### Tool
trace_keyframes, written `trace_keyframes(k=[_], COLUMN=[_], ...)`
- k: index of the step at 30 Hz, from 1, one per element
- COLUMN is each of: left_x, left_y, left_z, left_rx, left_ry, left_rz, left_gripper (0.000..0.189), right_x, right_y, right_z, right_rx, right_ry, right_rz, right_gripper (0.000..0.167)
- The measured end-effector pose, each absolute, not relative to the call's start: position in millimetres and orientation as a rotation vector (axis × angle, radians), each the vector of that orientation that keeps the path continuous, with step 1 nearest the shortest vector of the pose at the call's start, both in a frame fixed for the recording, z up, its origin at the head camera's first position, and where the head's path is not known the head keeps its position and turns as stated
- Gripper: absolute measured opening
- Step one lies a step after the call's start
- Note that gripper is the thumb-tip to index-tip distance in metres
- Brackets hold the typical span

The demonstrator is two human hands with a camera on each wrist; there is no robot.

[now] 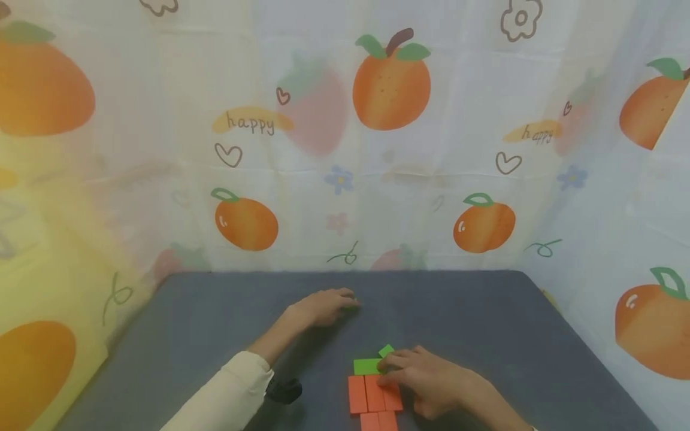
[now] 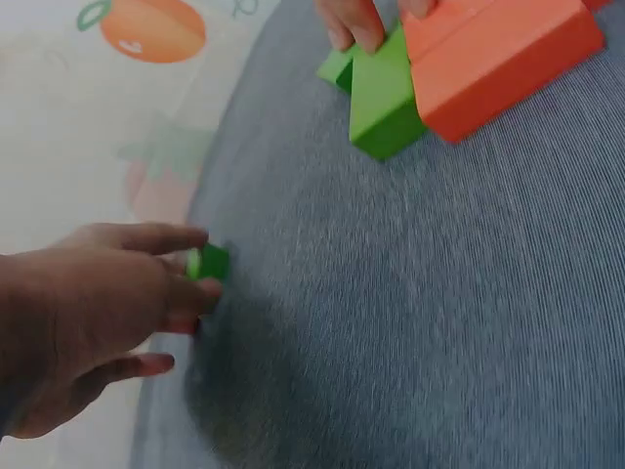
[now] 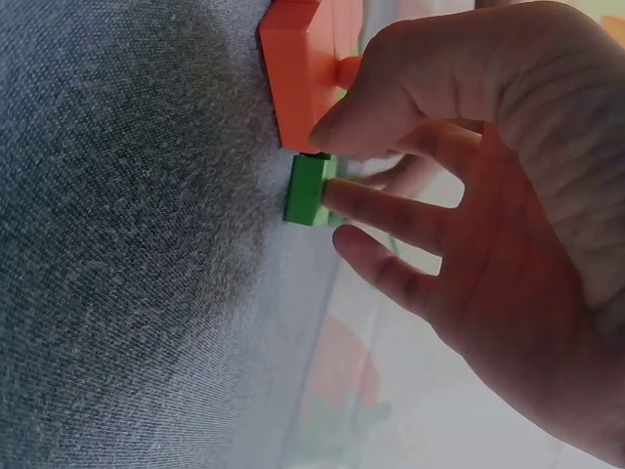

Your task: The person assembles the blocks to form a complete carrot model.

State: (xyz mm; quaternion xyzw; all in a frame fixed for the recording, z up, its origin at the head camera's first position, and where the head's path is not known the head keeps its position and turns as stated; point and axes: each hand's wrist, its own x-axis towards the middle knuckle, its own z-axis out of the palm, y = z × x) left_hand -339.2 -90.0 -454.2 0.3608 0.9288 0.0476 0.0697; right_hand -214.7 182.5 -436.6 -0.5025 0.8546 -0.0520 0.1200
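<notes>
My left hand [image 1: 322, 306] reaches far out over the dark table. It pinches a small green block [image 2: 213, 262] between thumb and fingers, mostly hidden by the hand in the head view. Nearer to me lies a flat arrangement of orange blocks [image 1: 357, 395], with a longer green block [image 1: 365, 366] against its far edge. Beyond that, a smaller green block [image 1: 386, 351] sits at an angle. My right hand [image 1: 431, 380] rests over the right side of this group, its extended fingers touching the green and orange blocks. In the right wrist view a fingertip meets the green block [image 3: 308, 191].
A grey cloth-like surface covers the table [image 1: 215, 311]. Behind it and at both sides hangs a white curtain [image 1: 162, 90] printed with oranges and strawberries. A dark object [image 1: 286, 391] shows below my left cuff.
</notes>
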Motion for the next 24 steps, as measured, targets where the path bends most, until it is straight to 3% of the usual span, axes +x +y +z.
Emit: trace_keyframes(k=[9,24], left_x=[-331,-273], left_y=[-112,-108], left_z=[-456,-469], left_rx=[1.154,1.263], left_ry=[2.829,2.592], left_rz=[0.259,0.609], left_gripper=[0.036,0.025], right_x=[-216,-212], right_y=[179,174], right_z=[-439,-433], right_rx=[-1.44,-1.345], right_ry=[2.501,2.509], right_rz=[-0.186,-0.141], right_gripper=[0.075,0.072])
